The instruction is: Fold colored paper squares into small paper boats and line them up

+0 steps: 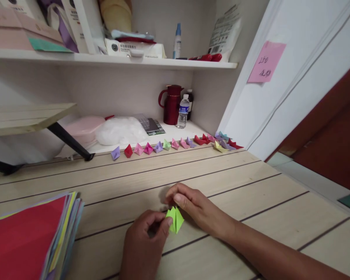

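Note:
My left hand [147, 243] pinches a small folded piece of bright lime-green paper [175, 221] between thumb and forefinger. The paper has pointed layers standing up and is held just over the wooden tabletop. Just behind it is my right hand [194, 206], its fingers loosely curved and the thumb a little apart from them. That hand is close to the paper's upper edge; whether it touches cannot be made out. Along the back of the table runs a row of small folded paper boats, among them a purple one [115, 153], a red one [128, 151] and a yellow one [220, 147].
A stack of coloured paper [26, 237], red on top, lies at the left front. Behind the boats stand a dark red jug [172, 105] and a water bottle [182, 112], beside a white plastic bag [121, 131]. A small raised shelf [29, 116] with black legs stands at the left.

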`<act>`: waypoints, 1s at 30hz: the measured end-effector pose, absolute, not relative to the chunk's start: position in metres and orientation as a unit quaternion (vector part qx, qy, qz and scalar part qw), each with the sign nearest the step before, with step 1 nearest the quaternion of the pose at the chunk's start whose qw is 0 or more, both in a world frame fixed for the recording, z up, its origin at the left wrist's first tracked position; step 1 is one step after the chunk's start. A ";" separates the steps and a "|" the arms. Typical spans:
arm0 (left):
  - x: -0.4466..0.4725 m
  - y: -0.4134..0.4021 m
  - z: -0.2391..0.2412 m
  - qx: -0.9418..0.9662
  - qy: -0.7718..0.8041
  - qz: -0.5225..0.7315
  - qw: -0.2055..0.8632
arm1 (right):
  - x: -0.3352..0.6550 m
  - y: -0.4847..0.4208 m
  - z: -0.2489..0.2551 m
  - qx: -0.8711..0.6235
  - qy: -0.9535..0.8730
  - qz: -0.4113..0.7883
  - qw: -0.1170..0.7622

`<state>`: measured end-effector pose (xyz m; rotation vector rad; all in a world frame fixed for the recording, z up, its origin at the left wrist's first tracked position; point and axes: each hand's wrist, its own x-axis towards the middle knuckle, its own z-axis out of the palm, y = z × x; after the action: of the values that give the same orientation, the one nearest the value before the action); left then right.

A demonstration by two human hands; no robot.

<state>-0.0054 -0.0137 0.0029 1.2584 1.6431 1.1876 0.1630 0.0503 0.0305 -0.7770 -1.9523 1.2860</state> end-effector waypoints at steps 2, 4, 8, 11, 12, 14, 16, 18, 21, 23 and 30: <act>-0.005 -0.015 0.006 0.467 0.641 0.474 0.383 | 0.169 0.052 0.031 -0.287 -0.702 0.566 0.324; -0.004 -0.017 0.009 0.444 0.636 0.495 0.391 | 0.174 0.054 0.030 -0.291 -0.678 0.605 0.299; -0.004 -0.021 0.011 0.431 0.625 0.522 0.390 | 0.175 0.054 0.024 -0.303 -0.669 0.614 0.289; -0.006 -0.019 0.010 0.429 0.626 0.519 0.393 | 0.172 0.051 0.022 -0.302 -0.655 0.627 0.295; -0.007 -0.019 0.010 0.432 0.625 0.512 0.400 | 0.171 0.050 0.022 -0.303 -0.649 0.630 0.300; -0.008 -0.017 0.010 0.439 0.623 0.498 0.414 | 0.169 0.047 0.022 -0.303 -0.646 0.626 0.315; -0.007 -0.017 0.011 0.444 0.623 0.487 0.421 | 0.167 0.045 0.022 -0.305 -0.655 0.613 0.320; -0.005 -0.018 0.013 0.442 0.627 0.490 0.414 | 0.167 0.044 0.023 -0.306 -0.679 0.587 0.317; -0.001 -0.021 0.014 0.437 0.630 0.499 0.404 | 0.168 0.041 0.028 -0.295 -0.745 0.499 0.330; 0.000 -0.021 0.014 0.437 0.634 0.498 0.399 | 0.169 0.040 0.031 -0.280 -0.788 0.431 0.340; -0.001 -0.020 0.004 0.482 0.661 0.451 0.356 | 0.172 0.041 0.031 -0.283 -0.829 0.366 0.313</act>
<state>-0.0013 -0.0196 0.0044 1.2456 1.7082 1.1651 0.1717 0.0405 0.0314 -0.7474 -2.1878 0.9660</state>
